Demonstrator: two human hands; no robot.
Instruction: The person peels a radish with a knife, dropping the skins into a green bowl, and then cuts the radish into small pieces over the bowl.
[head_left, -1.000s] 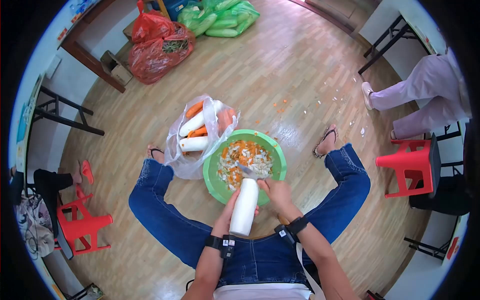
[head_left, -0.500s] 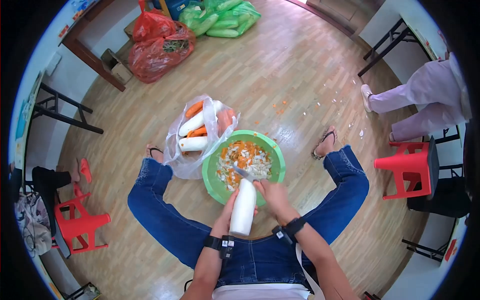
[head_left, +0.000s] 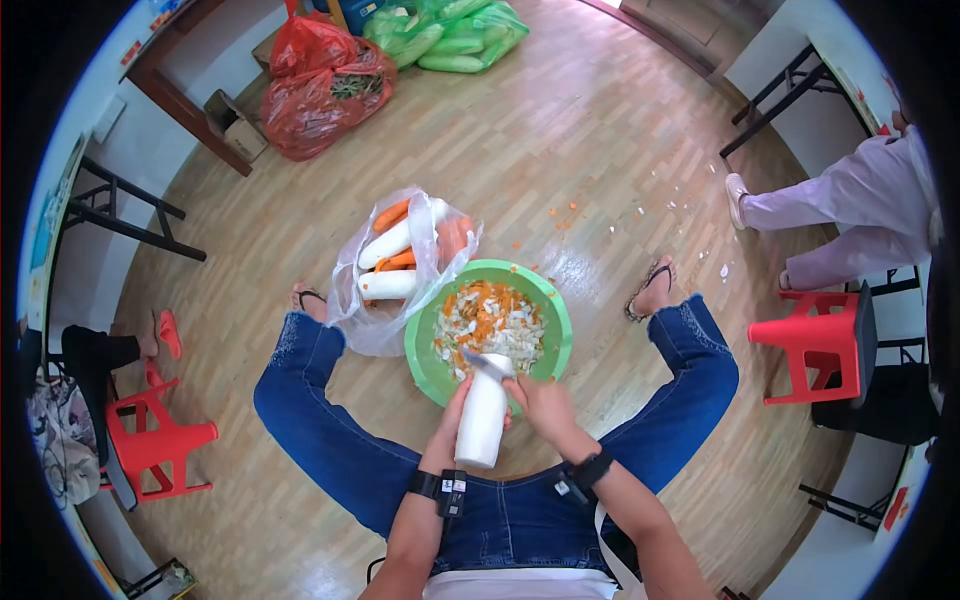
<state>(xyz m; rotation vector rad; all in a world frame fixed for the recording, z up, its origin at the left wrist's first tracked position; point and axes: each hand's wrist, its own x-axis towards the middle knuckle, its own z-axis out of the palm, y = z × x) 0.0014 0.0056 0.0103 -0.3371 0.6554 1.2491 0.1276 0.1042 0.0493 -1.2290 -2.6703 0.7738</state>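
A peeled white radish [head_left: 483, 425] rests along my left hand [head_left: 453, 412], whose fingers are wrapped round it from the left and below. My right hand [head_left: 543, 404] grips a knife [head_left: 484, 365]; the blade lies across the far end of the radish. Beneath them stands a green basin [head_left: 419, 362] on the floor between my feet. Chopped orange and white pieces [head_left: 490, 318] fill its bottom. The knife's handle is mostly hidden in my right hand.
Left of the basin, a clear plastic bag [head_left: 348, 325] holds carrots and white radishes. Red bags [head_left: 320, 115] and a green bag [head_left: 470, 40] lie farther back. Red stools [head_left: 815, 345] stand at both sides. A person in pale trousers [head_left: 850, 190] is at the right.
The knife and my right hand have shifted slightly, and the blade now lies over the radish's far end. My left hand keeps its hold on the radish.
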